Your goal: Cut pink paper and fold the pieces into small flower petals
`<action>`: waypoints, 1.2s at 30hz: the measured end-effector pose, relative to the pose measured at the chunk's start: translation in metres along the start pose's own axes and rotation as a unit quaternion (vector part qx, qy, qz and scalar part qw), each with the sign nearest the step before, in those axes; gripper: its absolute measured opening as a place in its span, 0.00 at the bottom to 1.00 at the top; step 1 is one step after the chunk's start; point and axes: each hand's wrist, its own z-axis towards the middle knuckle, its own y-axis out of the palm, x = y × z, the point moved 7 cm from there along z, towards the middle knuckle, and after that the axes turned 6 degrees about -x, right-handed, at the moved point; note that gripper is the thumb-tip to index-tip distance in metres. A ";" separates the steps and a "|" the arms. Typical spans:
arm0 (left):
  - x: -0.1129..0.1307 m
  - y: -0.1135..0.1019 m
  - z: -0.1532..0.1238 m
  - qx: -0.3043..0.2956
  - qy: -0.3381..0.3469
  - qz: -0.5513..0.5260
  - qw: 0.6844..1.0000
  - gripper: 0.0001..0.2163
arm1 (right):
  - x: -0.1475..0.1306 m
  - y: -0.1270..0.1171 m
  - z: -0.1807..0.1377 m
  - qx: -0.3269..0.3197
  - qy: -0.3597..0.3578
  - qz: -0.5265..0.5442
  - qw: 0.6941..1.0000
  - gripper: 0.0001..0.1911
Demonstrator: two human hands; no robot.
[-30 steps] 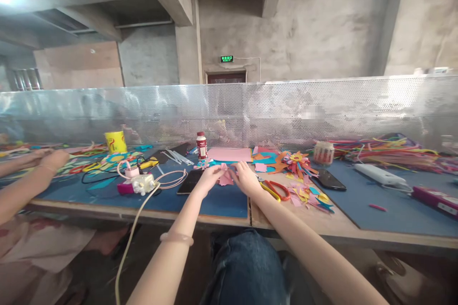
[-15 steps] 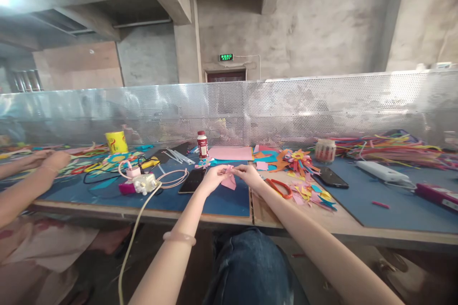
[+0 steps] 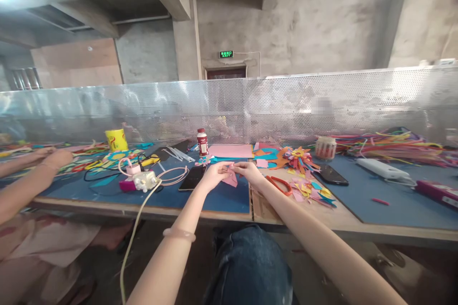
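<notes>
Between my fingertips, above the blue mat's front half, is a small pink paper piece [image 3: 232, 179]; its lower part hangs down. My left hand [image 3: 214, 175] pinches it from the left, and my right hand [image 3: 248, 171] pinches its upper right edge. Just beyond lie a pink sheet [image 3: 231, 151] and a small pink square [image 3: 262, 163]. Beside my right wrist rest scissors with orange handles [image 3: 281, 185]. A dark phone [image 3: 192, 178] lies left of my left hand. Several cut paper scraps [image 3: 311, 189] are heaped to the right.
A red-capped bottle [image 3: 202, 143] stands behind my hands. Paper flowers [image 3: 298, 158], a jar [image 3: 325, 148] and another phone [image 3: 332, 175] are at right. On the left, a power adapter [image 3: 145, 181] trails a cable near a yellow roll [image 3: 116, 140]; another person's hands [image 3: 59, 157] work beyond.
The pink paper piece has shifted and turned slightly between my fingertips. Both my hands keep their pinch at nearly the same spot.
</notes>
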 end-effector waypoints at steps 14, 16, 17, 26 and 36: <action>0.003 -0.006 -0.004 0.042 -0.025 0.061 0.997 0.16 | -0.004 0.000 -0.001 0.013 0.001 0.039 0.999 0.16; 0.001 -0.008 -0.003 0.051 -0.028 0.055 0.997 0.14 | -0.004 -0.001 -0.001 0.017 -0.002 0.035 0.999 0.16; 0.000 -0.008 -0.003 0.053 -0.028 0.051 0.997 0.13 | -0.004 -0.002 -0.001 0.020 -0.003 0.033 0.999 0.16; 0.006 -0.006 -0.005 0.043 -0.026 0.060 0.997 0.12 | -0.004 -0.008 0.001 0.052 -0.017 0.023 0.998 0.16; 0.016 -0.008 -0.007 0.068 -0.008 0.076 0.995 0.13 | -0.002 -0.011 0.002 0.059 -0.021 0.050 0.997 0.16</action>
